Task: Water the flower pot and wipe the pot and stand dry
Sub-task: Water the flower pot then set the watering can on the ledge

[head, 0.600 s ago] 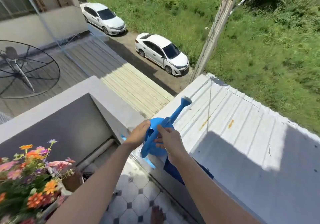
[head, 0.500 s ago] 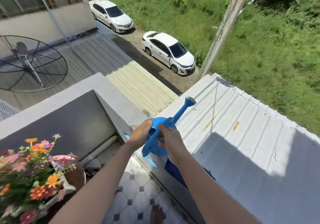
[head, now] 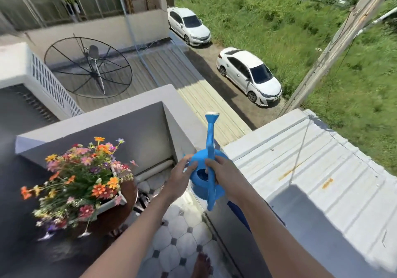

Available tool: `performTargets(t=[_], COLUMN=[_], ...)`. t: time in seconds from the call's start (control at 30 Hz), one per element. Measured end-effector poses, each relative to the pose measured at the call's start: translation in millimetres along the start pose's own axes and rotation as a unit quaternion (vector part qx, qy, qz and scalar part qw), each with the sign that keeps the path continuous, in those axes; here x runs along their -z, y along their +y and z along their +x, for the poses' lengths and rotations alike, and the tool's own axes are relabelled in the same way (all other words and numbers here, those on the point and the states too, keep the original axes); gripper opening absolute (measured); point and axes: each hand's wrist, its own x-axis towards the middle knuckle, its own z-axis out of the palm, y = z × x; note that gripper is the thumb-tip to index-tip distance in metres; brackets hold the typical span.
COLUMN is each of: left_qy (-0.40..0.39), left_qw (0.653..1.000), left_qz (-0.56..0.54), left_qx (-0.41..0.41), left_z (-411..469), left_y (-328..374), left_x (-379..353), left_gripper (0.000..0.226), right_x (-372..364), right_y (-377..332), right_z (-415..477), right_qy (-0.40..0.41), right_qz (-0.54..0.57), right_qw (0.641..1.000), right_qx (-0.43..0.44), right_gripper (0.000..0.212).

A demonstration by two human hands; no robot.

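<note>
The blue plastic watering can [head: 206,179] has turned since a moment ago: its long spout now points straight away from the person instead of off to the right. The right hand [head: 225,178] grips the handle and the left hand [head: 179,180] steadies the body. The white pot of mixed flowers [head: 86,183] on its round brown stand [head: 123,204] is now well in view at left, so pouring looks close, not yet begun

Round brown stand [head: 126,194] bears the flower pot [head: 111,202].
</note>
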Motion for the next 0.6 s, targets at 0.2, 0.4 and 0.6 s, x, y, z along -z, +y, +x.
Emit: performTargets(t=[0.2,0.4,0.6], left_qy=[0.106,0.181,0.242], left_qw=[0.992,0.977,0.960], left_qz=[-0.023,-0.079,-0.106], left_qx=[-0.058,-0.077,-0.089], left_z=[-72.5,-142.1,-212.3], left_y=[0.8,-9.5,-17.9], left_x=[42.9,91.9,124.3], left_gripper=[0.050,0.053,0.031], right_x=[-50.8,-113.5,-176.1], right_y=[-36.2,-60.8,-58.0], right_z=[-58.5,-115.4,-148.6], right_qy=[-0.075,-0.145,-0.147], right_qz=[-0.019,-0.095,-0.174], right_qw=[0.995,0.981,0.964], right_qx=[0.056,0.091,0.138], right_gripper=[0.034,0.025,0.038])
